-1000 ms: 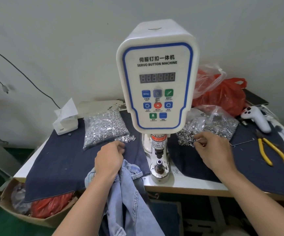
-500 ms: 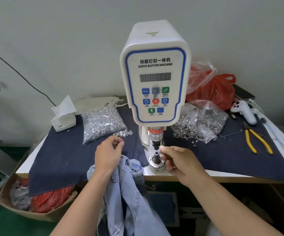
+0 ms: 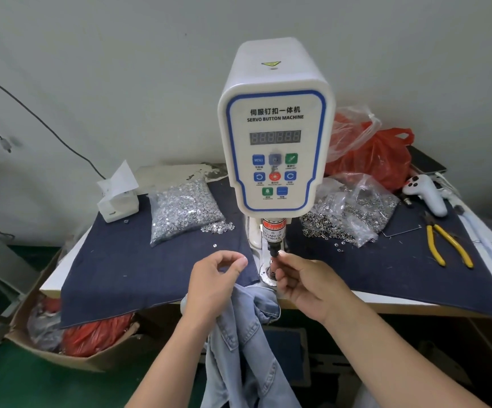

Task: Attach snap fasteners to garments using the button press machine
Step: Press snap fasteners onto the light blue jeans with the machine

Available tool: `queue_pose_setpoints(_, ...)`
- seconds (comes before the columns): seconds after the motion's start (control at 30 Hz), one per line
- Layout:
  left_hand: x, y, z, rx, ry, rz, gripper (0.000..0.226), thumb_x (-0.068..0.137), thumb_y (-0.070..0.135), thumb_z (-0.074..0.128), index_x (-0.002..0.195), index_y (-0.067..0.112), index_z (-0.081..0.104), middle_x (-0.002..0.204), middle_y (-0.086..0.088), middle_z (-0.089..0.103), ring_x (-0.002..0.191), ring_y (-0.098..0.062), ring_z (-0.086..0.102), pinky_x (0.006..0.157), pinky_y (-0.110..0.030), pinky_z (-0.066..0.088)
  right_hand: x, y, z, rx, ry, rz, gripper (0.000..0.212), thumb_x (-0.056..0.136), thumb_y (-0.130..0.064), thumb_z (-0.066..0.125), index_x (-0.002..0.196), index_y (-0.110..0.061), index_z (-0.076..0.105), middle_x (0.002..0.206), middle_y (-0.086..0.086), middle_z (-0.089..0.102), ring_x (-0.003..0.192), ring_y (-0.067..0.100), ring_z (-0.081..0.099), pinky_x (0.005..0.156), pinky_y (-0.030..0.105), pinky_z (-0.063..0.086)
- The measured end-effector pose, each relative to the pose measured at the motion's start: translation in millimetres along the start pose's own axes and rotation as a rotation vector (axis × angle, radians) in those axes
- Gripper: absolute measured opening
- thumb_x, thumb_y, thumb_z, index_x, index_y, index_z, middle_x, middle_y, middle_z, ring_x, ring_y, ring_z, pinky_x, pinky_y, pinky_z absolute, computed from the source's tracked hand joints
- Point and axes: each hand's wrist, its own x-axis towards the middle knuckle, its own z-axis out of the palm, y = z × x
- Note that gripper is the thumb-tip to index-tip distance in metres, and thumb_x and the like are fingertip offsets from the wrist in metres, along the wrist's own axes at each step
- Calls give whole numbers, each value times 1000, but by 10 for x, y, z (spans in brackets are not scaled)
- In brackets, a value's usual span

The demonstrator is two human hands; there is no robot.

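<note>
The white servo button machine (image 3: 274,148) stands at the middle of the table, its punch (image 3: 273,249) above the round lower die (image 3: 265,274). My right hand (image 3: 306,285) is at the die, fingertips pinching a small snap fastener part just under the punch tip; the part is mostly hidden. My left hand (image 3: 212,284) sits left of the die with curled fingers, thumb and forefinger slightly apart. The light blue denim garment (image 3: 238,334) bunches under its palm, held there, and hangs over the table's front edge.
A bag of silver caps (image 3: 182,210) lies left of the machine, a bag of ring snaps (image 3: 353,213) right. Yellow pliers (image 3: 448,245), a white controller (image 3: 424,192) and a red plastic bag (image 3: 377,157) are at right. A cardboard box (image 3: 71,346) sits below left.
My right hand came from the ring snap pile to the die and now pinches at the punch tip. My left hand drew back from the cap pile toward the die.
</note>
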Motion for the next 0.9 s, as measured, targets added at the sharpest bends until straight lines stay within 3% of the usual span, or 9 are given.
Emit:
queue_pose_setpoints(0.17, -65, 82, 114, 8, -8, -31, 7, 98, 27, 75, 92, 30, 78, 89, 17, 78, 92, 5, 69, 75, -5, 47, -37, 6, 37, 7, -4, -41, 21, 100, -6, 61, 83, 4, 70, 70, 15, 71, 52, 14, 64, 45, 20, 51)
queue_pose_setpoints(0.43, -129, 200, 314, -24, -12, 5, 8, 100, 19, 72, 95, 22, 78, 88, 16, 78, 89, 7, 69, 78, -8, 48, -108, -51, -26, -84, -42, -96, 31, 99, -11, 64, 74, -3, 80, 75, 14, 72, 55, 13, 64, 50, 19, 52)
queue_pose_setpoints(0.53, -128, 220, 378, -36, -12, 0, 14, 99, 19, 73, 89, 29, 77, 87, 19, 77, 89, 6, 69, 80, -13, 51, -147, -145, -135, -193, -76, -76, 24, 98, -17, 66, 86, -5, 83, 79, 15, 74, 56, 12, 63, 51, 19, 52)
queue_pose_setpoints(0.6, -130, 227, 395, -36, -8, 15, 16, 98, 19, 74, 89, 31, 75, 88, 20, 77, 90, 8, 68, 79, -10, 49, -137, -190, -207, -270, -27, -118, 21, 94, -21, 71, 97, -3, 81, 78, 14, 73, 54, 10, 60, 52, 18, 51)
queue_pose_setpoints(0.77, -130, 277, 456, -5, -33, 1, 3, 96, 24, 77, 96, 26, 75, 96, 14, 76, 88, 7, 69, 79, -14, 52, -96, -225, -587, -236, 137, -173, 26, 101, -21, 63, 96, -3, 81, 70, 10, 68, 48, 9, 54, 49, 19, 48)
queue_pose_setpoints(0.9, -128, 317, 431, 86, -39, 29, 14, 97, 27, 77, 87, 36, 70, 90, 20, 74, 83, 4, 68, 72, -12, 49, -105, -193, -763, -221, 156, -156, 28, 103, -22, 60, 98, -3, 80, 69, 10, 66, 49, 11, 54, 50, 21, 47)
